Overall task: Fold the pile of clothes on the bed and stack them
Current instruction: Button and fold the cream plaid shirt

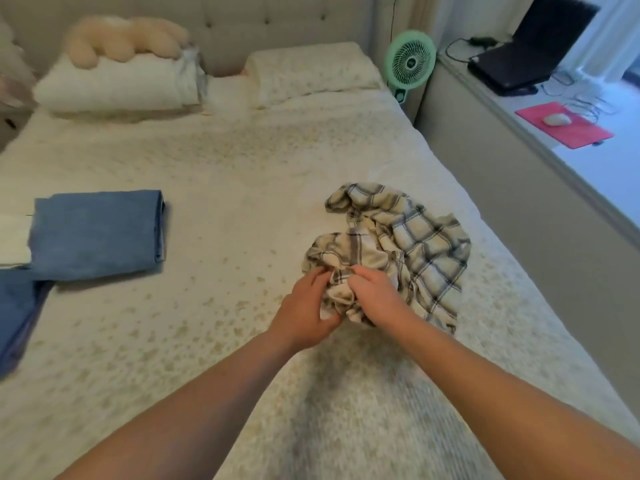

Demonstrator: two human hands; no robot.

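On the near right part of the bed [221,174], a crumpled plaid garment [408,244] lies in a loose heap, not yet spread or folded; left hand [304,306] and right hand [375,297] meet at its near edge, each with fingers curled into the cloth, pinching bunched fabric close together. To the far left, well apart from the heap, a folded blue garment [97,233] lies flat, its left edge resting over a white folded item [14,240]; another blue piece [17,313] lies at the near left edge of the view, partly cut off. Pillows [311,74] and a plush toy [128,36] sit at the far end; a green fan [410,60] stands beside the bed, with a laptop [533,53] on the bench [588,188] at right. Probable risk: since both grips sit close together on a bunched section, lifting may raise a tangled wad, not a clean edge, and trapped sleeves or inner layers would then skew the fold
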